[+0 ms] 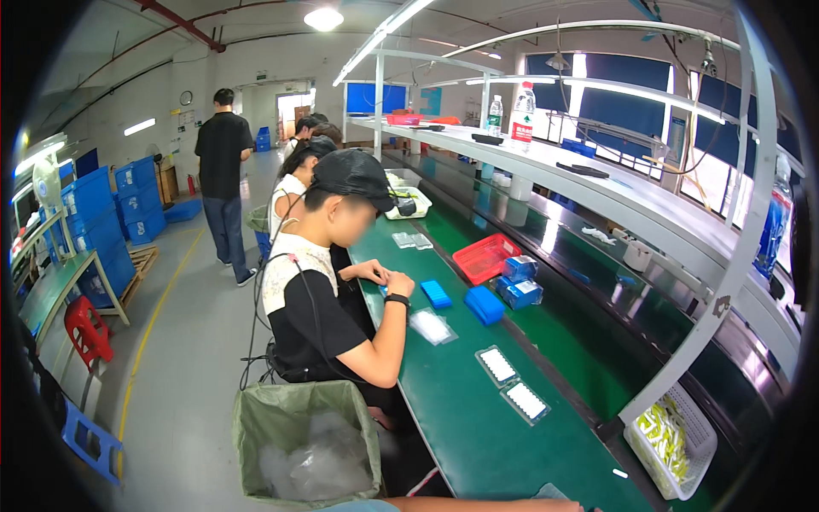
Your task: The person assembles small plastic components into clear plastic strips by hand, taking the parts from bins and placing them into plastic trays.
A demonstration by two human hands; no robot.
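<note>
My left forearm [486, 505] lies along the lower edge of the picture, over the near end of the green table [478, 444]. Its hand is almost wholly cut off by that edge, so its fingers cannot be made out. My right hand is out of the picture. Beside the forearm shows a bit of clear plastic [550, 491]. A small white piece [620, 474] lies on the table to the right. Farther up are two clear blister trays, one [496, 365] just beyond the other [525, 401], both filled with white pieces.
A co-worker [328, 273] in a black cap works with both hands at the table, near blue packs [484, 305] and a red basket [486, 258]. A lined bin [247, 444] holds clear plastic. A white basket [704, 452] of yellow-green pieces stands right, by a shelf post [695, 341].
</note>
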